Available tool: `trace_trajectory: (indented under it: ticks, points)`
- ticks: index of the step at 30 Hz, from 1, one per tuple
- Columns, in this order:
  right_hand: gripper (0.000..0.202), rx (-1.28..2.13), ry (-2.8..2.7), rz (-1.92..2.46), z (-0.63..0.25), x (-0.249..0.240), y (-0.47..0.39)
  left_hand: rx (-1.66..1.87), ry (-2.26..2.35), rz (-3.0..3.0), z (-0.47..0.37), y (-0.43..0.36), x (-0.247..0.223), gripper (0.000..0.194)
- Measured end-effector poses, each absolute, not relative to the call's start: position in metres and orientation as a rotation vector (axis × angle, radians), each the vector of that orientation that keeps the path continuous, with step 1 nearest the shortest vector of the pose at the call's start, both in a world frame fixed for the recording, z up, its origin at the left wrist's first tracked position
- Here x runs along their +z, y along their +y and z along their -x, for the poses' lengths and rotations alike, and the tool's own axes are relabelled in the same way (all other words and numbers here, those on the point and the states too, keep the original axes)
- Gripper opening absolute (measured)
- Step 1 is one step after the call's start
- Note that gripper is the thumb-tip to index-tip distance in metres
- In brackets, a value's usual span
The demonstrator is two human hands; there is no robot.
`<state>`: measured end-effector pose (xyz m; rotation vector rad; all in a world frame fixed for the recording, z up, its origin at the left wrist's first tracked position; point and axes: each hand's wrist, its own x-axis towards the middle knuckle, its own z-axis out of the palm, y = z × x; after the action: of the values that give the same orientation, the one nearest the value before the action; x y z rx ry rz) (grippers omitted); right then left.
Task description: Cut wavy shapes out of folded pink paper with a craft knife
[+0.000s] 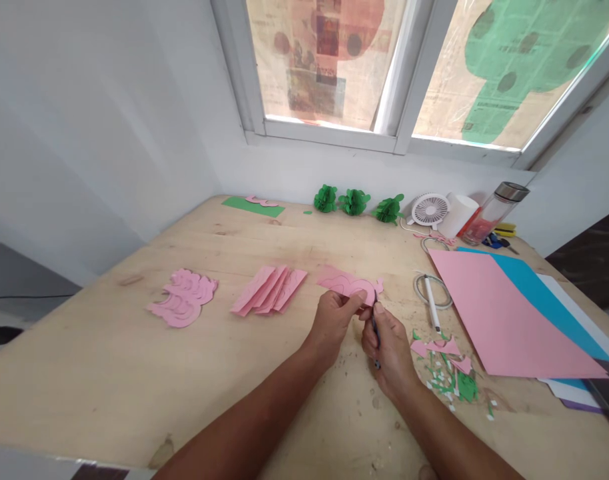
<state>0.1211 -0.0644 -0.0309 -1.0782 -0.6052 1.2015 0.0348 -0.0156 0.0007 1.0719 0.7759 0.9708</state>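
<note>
Over the middle of the table, my left hand (334, 320) pinches a piece of pink paper (342, 283) with curved outlines drawn on it. My right hand (392, 343) is closed around dark scissors (376, 330), mostly hidden by the fingers, with the blades at the paper's right end. A narrow strip of the paper curls up beside them. To the left lie folded pink paper strips (269, 291) and, farther left, a pile of cut pink scalloped shapes (184, 298).
Paper scraps (454, 380) lie right of my right hand, near a white pen (432, 303) and a cable. Coloured sheets (509, 313) cover the right side. Along the back stand green paper trees (354, 202), a small fan (429, 211) and a glass bottle (494, 213); green paper (252, 206) lies back left.
</note>
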Motion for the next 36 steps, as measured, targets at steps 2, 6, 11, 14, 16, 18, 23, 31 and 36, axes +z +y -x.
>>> trace_trajectory:
  ticks: [2, 6, 11, 14, 16, 18, 23, 31, 36]
  points:
    - [0.035, 1.197, -0.612, 1.08, -0.121, -0.031, -0.065, 0.964, 0.772, -1.078, -0.034, -0.016, 0.002, 0.037]
    - [0.035, 1.197, -0.62, 1.079, -0.121, -0.03, -0.065, 0.953, 0.739, -1.102, -0.033, -0.014, 0.001, 0.038]
    - [0.036, 1.196, -0.624, 1.091, -0.123, -0.03, -0.065, 0.943, 0.707, -1.154, -0.031, -0.01, -0.001, 0.034]
    - [0.037, 1.191, -0.637, 1.1, -0.123, -0.03, -0.064, 0.921, 0.674, -1.184, -0.029, -0.007, 0.0, 0.033]
    - [0.037, 1.195, -0.642, 1.104, -0.123, -0.03, -0.064, 0.903, 0.654, -1.201, -0.028, -0.006, 0.001, 0.033]
    - [0.038, 1.202, -0.642, 1.109, -0.123, -0.03, -0.064, 0.895, 0.66, -1.218, -0.026, -0.005, 0.003, 0.033]
    - [0.039, 1.207, -0.638, 1.136, -0.123, -0.029, -0.064, 0.921, 0.758, -1.21, -0.024, -0.004, 0.005, 0.028]
    - [0.038, 1.226, -0.632, 1.149, -0.121, -0.025, -0.066, 1.039, 0.88, -1.076, -0.028, -0.003, -0.002, 0.024]
    - [0.038, 1.22, -0.629, 1.142, -0.121, -0.027, -0.066, 1.059, 0.864, -1.075, -0.03, -0.003, -0.005, 0.024]
